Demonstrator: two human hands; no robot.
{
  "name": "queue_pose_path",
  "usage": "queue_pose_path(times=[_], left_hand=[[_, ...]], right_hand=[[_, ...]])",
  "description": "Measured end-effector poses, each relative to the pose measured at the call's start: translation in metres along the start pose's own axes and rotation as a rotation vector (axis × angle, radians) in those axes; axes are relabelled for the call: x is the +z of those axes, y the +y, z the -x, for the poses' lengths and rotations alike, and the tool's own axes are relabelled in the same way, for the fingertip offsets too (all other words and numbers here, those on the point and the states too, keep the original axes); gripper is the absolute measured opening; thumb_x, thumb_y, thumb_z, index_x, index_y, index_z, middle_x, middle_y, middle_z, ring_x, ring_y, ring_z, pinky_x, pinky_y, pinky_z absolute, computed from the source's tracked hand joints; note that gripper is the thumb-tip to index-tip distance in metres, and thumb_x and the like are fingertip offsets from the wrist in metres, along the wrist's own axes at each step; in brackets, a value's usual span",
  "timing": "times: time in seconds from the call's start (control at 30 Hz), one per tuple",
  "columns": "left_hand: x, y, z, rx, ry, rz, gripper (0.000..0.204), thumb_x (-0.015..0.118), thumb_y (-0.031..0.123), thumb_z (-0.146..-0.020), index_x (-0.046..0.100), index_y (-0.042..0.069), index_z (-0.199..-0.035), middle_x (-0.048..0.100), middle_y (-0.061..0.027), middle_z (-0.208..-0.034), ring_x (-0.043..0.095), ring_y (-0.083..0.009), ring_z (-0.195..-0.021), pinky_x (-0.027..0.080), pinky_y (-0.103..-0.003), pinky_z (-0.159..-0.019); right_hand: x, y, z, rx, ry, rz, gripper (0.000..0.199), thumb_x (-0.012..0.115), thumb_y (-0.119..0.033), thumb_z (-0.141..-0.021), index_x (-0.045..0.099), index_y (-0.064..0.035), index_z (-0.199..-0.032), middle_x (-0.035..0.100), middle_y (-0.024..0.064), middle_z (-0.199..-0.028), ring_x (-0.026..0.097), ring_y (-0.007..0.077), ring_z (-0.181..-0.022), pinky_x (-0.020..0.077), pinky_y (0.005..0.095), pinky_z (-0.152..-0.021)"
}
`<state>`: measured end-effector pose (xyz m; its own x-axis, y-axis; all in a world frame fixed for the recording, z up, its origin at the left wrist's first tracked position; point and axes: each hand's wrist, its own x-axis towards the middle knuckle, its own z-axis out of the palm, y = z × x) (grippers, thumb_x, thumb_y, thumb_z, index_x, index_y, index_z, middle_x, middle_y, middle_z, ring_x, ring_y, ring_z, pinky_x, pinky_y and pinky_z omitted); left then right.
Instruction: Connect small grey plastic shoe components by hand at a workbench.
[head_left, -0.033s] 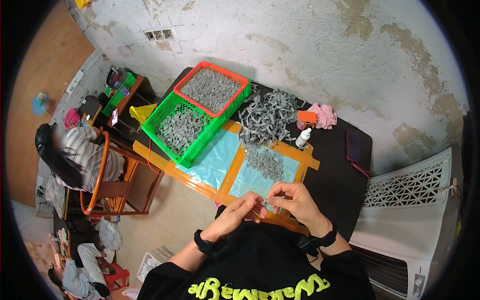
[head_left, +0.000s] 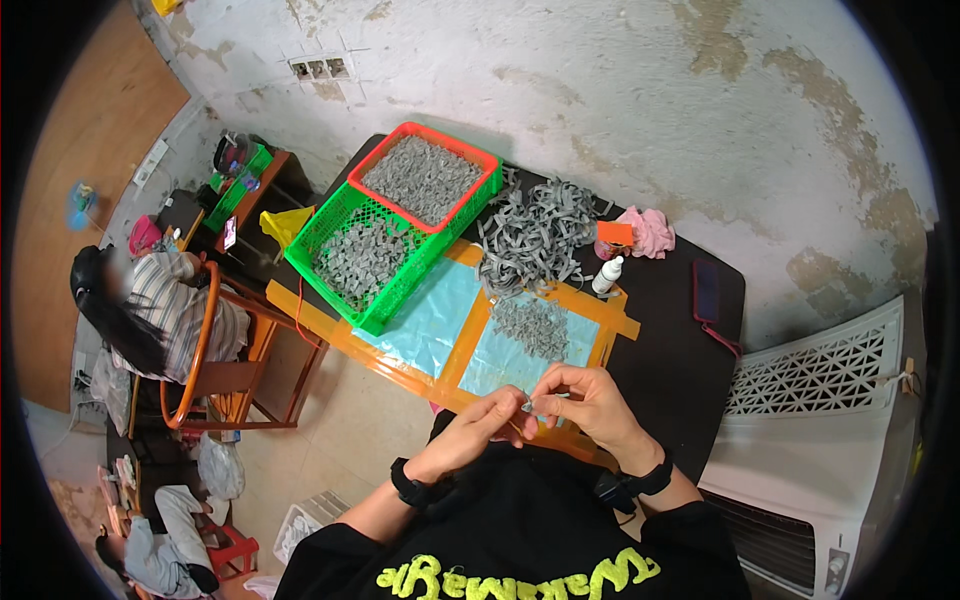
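Observation:
My left hand (head_left: 487,418) and my right hand (head_left: 592,405) meet at the near edge of the table, both in a pinch. Between their fingertips is a small grey piece (head_left: 527,405), mostly covered by the fingers. Just beyond lies a loose pile of tiny grey pieces (head_left: 530,328) on light blue sheeting (head_left: 482,368) bordered with orange tape. Farther back is a tangled heap of grey strips (head_left: 535,232). A green basket (head_left: 376,322) at the left holds folded-looking grey pieces, and a red-orange basket (head_left: 408,126) resting on its far part holds smaller grey bits.
Right of the strips stand a white bottle (head_left: 607,275), an orange-topped jar (head_left: 613,238) and a pink cloth (head_left: 650,232). A phone (head_left: 706,291) with a strap lies at the right. A large white appliance (head_left: 815,400) stands beside the table. At the left, one person sits in a wooden chair (head_left: 215,380); another sits lower down.

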<state>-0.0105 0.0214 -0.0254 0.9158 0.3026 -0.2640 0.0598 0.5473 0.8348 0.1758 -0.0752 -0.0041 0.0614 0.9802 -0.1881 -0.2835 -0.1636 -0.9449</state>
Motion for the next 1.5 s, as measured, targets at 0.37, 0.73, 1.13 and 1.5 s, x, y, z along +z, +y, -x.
queue_pose_path(times=[0.37, 0.73, 1.13, 1.5], left_hand=[[0.017, -0.001, -0.001, 0.032, -0.005, -0.036, 0.034, 0.035, 0.036, -0.104, 0.048, 0.007, -0.093, 0.047, -0.0029, -0.083, 0.048, -0.0131, -0.078, 0.042, -0.027, -0.071], [0.012, 0.001, -0.002, 0.023, -0.029, 0.034, 0.036, 0.032, 0.037, -0.104, 0.045, 0.008, -0.088, 0.047, -0.0034, -0.088, 0.044, -0.0124, -0.078, 0.040, -0.026, -0.073], [-0.005, -0.003, -0.010, -0.082, 0.043, 0.150, 0.031, 0.039, 0.037, -0.102, 0.048, 0.009, -0.092, 0.051, -0.0035, -0.088, 0.049, -0.0128, -0.081, 0.042, -0.027, -0.075], [-0.153, 0.050, -0.045, 0.249, 0.574, 0.401, 0.024, 0.058, 0.015, -0.093, 0.049, -0.001, -0.109, 0.056, -0.0137, -0.109, 0.056, -0.0310, -0.111, 0.043, -0.040, -0.101]], right_hand=[[0.019, 0.002, 0.007, -0.112, 0.042, -0.023, 0.008, 0.055, -0.006, -0.095, 0.053, 0.0017, -0.092, 0.062, 0.0082, -0.078, 0.066, 0.0162, -0.070, 0.0571, 0.0295, -0.064], [0.021, 0.013, 0.002, -0.115, 0.072, -0.004, 0.009, 0.055, -0.008, -0.096, 0.053, 0.0007, -0.095, 0.062, 0.0077, -0.080, 0.065, 0.0141, -0.069, 0.0551, 0.0261, -0.063], [0.007, 0.032, -0.022, -0.114, 0.074, -0.025, 0.012, 0.061, -0.009, -0.092, 0.063, 0.0020, -0.094, 0.061, 0.0058, -0.082, 0.061, 0.0103, -0.071, 0.0498, 0.0223, -0.064], [-0.007, -0.019, -0.028, -0.230, 0.067, -0.907, 0.024, 0.055, -0.026, -0.096, 0.054, -0.0042, -0.085, 0.053, 0.0055, -0.080, 0.050, 0.0151, -0.075, 0.0414, 0.0268, -0.066]])
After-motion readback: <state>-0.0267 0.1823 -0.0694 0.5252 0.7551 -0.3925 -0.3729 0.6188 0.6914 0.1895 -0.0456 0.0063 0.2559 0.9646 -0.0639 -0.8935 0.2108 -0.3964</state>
